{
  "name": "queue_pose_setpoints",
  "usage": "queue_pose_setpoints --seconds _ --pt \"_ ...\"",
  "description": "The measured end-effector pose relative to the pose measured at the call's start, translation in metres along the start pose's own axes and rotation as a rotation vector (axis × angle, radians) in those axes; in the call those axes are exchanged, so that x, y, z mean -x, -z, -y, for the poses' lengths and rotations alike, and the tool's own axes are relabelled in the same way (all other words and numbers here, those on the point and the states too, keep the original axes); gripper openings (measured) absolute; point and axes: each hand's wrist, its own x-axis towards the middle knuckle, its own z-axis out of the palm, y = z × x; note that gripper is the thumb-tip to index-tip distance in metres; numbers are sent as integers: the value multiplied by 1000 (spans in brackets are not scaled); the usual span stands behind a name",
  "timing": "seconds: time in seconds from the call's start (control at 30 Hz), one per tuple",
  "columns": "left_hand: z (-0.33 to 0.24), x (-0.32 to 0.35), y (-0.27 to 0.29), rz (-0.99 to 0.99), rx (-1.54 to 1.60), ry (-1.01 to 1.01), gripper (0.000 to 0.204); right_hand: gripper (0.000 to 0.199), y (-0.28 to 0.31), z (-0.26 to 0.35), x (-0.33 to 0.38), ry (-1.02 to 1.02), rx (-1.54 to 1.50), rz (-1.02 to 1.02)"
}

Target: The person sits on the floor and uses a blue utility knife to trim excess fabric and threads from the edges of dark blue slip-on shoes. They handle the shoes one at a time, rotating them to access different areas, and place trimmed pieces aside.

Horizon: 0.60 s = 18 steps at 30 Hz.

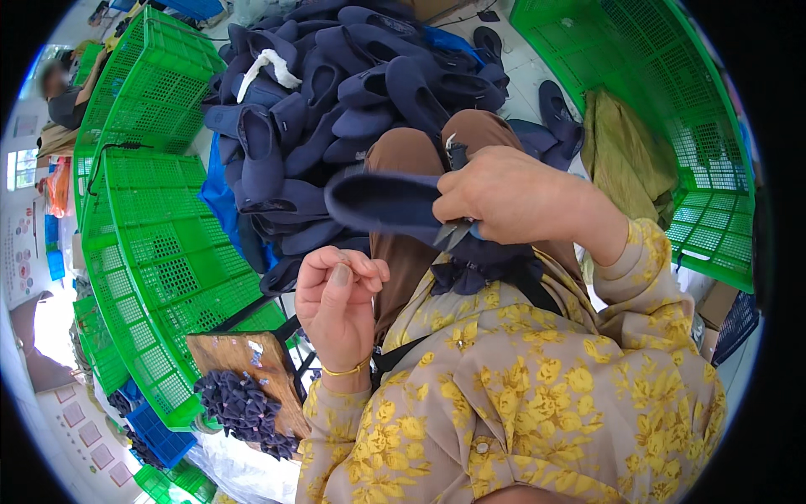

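Right hand (504, 197) clamps small metal snips (453, 233) and a navy fabric slipper (382, 202) over the lap. Left hand (337, 304) pinches fingertips together, apart below. Green plastic crates (159, 252) crowd left.

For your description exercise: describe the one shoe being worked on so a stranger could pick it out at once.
Start at the big heap of navy shoes beside the green crates. Just below it, the right hand holds one navy shoe with small snips. Unlike the piled ones, it is lifted clear, sideways.

Right hand (495, 195) grips navy shoe (382, 202); left hand (340, 302) loosely closed
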Motion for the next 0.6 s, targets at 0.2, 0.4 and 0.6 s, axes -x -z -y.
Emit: queue_pose_setpoints --seconds 0.2,0.4,0.6 --pt "3 -4 -18 -10 -381 6 9 28 -33 -10 18 -37 -248 -301" --pt "19 -59 -12 387 -1496 -513 34 12 -64 8 56 -261 -775 -709" --pt "30 -104 -26 742 -1867 -349 49 10 -83 25 67 -250 -931 -757"
